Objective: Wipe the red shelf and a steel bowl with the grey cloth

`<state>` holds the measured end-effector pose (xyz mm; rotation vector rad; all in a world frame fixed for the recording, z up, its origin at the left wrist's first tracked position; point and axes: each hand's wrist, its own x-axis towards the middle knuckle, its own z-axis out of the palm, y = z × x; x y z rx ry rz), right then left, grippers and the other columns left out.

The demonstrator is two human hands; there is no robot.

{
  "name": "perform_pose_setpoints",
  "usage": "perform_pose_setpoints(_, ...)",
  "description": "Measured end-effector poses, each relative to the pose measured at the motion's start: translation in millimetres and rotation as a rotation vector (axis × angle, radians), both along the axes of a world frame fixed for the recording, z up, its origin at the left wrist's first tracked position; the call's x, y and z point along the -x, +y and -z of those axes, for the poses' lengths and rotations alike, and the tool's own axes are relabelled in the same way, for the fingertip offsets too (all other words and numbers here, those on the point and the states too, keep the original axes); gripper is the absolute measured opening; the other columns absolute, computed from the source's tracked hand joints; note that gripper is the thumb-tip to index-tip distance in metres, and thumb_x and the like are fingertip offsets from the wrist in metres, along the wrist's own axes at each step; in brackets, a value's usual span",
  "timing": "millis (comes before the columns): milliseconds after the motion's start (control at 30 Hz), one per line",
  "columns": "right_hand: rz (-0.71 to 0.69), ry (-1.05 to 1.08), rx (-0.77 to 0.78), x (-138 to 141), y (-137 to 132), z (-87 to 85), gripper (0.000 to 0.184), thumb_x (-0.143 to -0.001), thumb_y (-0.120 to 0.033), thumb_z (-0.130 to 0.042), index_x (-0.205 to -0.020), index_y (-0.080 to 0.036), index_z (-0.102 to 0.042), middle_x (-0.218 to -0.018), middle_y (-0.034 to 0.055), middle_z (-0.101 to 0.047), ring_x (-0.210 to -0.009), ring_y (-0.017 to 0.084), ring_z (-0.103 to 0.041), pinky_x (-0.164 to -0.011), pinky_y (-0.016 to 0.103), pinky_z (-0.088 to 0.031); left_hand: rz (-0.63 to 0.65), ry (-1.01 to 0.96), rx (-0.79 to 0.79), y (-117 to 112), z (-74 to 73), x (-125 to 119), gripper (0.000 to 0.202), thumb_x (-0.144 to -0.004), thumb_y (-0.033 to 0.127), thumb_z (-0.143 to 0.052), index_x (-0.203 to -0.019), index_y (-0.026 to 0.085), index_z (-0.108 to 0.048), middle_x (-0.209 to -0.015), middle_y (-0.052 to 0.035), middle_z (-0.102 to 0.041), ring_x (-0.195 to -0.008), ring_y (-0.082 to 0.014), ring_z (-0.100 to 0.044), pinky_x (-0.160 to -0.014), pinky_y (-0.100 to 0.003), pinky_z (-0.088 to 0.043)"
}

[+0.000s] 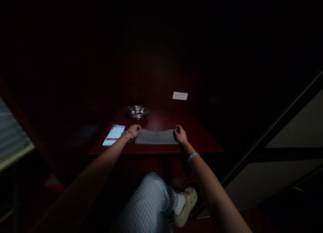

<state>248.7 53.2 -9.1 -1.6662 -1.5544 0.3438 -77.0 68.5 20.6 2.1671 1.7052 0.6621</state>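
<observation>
Checked light cloth covers the person's knee [148,202] at the bottom of the view, and beside it, at about five o'clock, one foot wears a white sock and a pale clog shoe [185,206]. Two bare forearms go up from here toward the small dark red table [196,138]. The right wrist has a light blue band [193,156]; the left wrist has a bracelet of beads [128,134].

On the near part of the table lies a grey folded cloth [156,137], flat, long from side to side. The left hand [133,130] presses on its left end with curled fingers, and the right hand [180,134] holds its right end — the fingers bend over the far corner. If the fingers really pinch the cloth or only rest on it, I cannot tell; the room is very dark.

At nine o'clock from the cloth, just beside the left hand, a phone [113,135] lies with a bright screen. Farther, at eleven o'clock, stands a round metal ashtray [137,111]. Behind, at one o'clock, a white socket plate [180,96] sits on the dark wall.
</observation>
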Motion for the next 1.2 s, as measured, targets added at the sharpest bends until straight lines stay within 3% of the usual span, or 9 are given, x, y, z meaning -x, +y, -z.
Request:
perform_pose_setpoints(300,0.035,-0.256,-0.010,10,-10,-7.8,0.036,-0.096,-0.022,-0.043,-0.129,-0.020,-0.055,-0.126,0.0106,-0.066,-0.112,0.021,-0.063,-0.097,0.032,-0.048,-0.050,0.138,0.076,1,0.7,-4,0.019,-0.089,0.025,-0.055,-0.099,0.020,-0.070,-0.104,-0.0055,-0.074,-0.096,-0.0183,-0.069,-0.081,-0.023,-0.050)
perform_pose_setpoints(567,0.159,-0.538,0.236,26,-15,-24.9,0.032,-0.100,-0.022,-0.037,-0.125,-0.016,-0.056,-0.125,0.0171,-0.062,-0.103,0.024,-0.067,-0.086,0.033,-0.050,-0.131,0.351,0.150,-5,-5.9,-17,0.038,-0.098,0.034,-0.041,-0.114,0.012,-0.067,-0.121,-0.0193,-0.069,-0.112,-0.0278,-0.066,-0.090,-0.032,-0.050)
perform_pose_setpoints(833,0.206,-0.459,0.203,33,-19,-23.6,0.042,-0.102,-0.033,-0.036,-0.139,-0.015,-0.044,-0.133,0.0199,-0.057,-0.108,0.027,-0.067,-0.089,0.036,-0.050,-0.169,0.452,0.050,-26,-17.4,-28,0.046,-0.093,0.025,-0.042,-0.138,0.014,-0.047,-0.144,-0.0187,-0.051,-0.130,-0.0304,-0.051,-0.104,-0.041,-0.041)
perform_pose_setpoints(1000,0.193,-0.321,0.082,29,-21,-19.5,0.048,-0.100,-0.038,-0.033,-0.140,-0.014,-0.043,-0.131,0.0196,-0.059,-0.111,0.029,-0.064,-0.093,0.038,-0.049,-0.002,0.387,-0.030,-38,-14.5,-45,0.055,-0.096,0.036,-0.037,-0.146,0.015,-0.042,-0.160,-0.0148,-0.033,-0.140,-0.0315,-0.039,-0.112,-0.045,-0.032)
perform_pose_setpoints(1100,0.197,-0.358,0.009,31,-25,-21.6,0.049,-0.098,-0.038,-0.035,-0.139,-0.012,-0.046,-0.136,0.0197,-0.057,-0.122,0.031,-0.056,-0.099,0.041,-0.046,0.087,0.329,-0.038,-42,-1.7,-60,0.059,-0.097,0.047,-0.032,-0.149,0.018,-0.041,-0.165,-0.0096,-0.024,-0.149,-0.0288,-0.027,-0.118,-0.042,-0.024)
perform_pose_setpoints(1200,0.093,-0.458,-0.061,42,-31,-26.3,0.053,-0.098,-0.035,-0.034,-0.145,-0.013,-0.041,-0.150,0.0174,-0.046,-0.134,0.030,-0.045,-0.109,0.043,-0.038,0.112,0.320,-0.003,-44,11.6,-71,0.067,-0.097,0.054,-0.026,-0.154,0.019,-0.035,-0.166,-0.0080,-0.021,-0.152,-0.0274,-0.022,-0.121,-0.042,-0.019)
